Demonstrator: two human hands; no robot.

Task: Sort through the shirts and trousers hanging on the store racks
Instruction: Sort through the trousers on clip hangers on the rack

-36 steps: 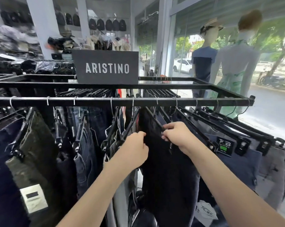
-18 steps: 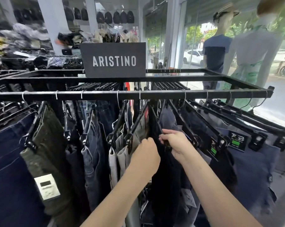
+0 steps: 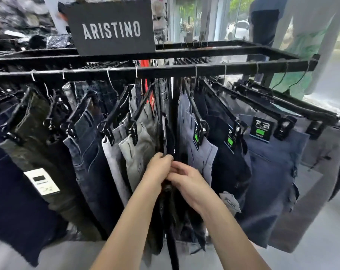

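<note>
A black metal rack (image 3: 204, 66) carries several pairs of trousers on black clip hangers. In the middle hangs a pair of black trousers (image 3: 171, 221), seen edge-on. My left hand (image 3: 158, 168) grips their waist edge from the left. My right hand (image 3: 186, 181) pinches the same waistband just to the right, touching the left hand. Light grey trousers (image 3: 139, 152) hang directly left of them, pale blue-grey trousers (image 3: 196, 152) directly right. Further left hang blue jeans (image 3: 91, 152) and olive trousers (image 3: 38, 152).
A dark sign reading ARISTINO (image 3: 111, 28) stands on top of the rack. Navy trousers (image 3: 270, 172) with green size tags fan out to the right. Two mannequins (image 3: 301, 36) stand by the glass shopfront behind. Grey floor (image 3: 311, 250) shows at the lower right.
Both hands have dropped lower and come together on the black trousers' waist. The trousers have turned edge-on to me, and the view has moved closer and tilted down.
</note>
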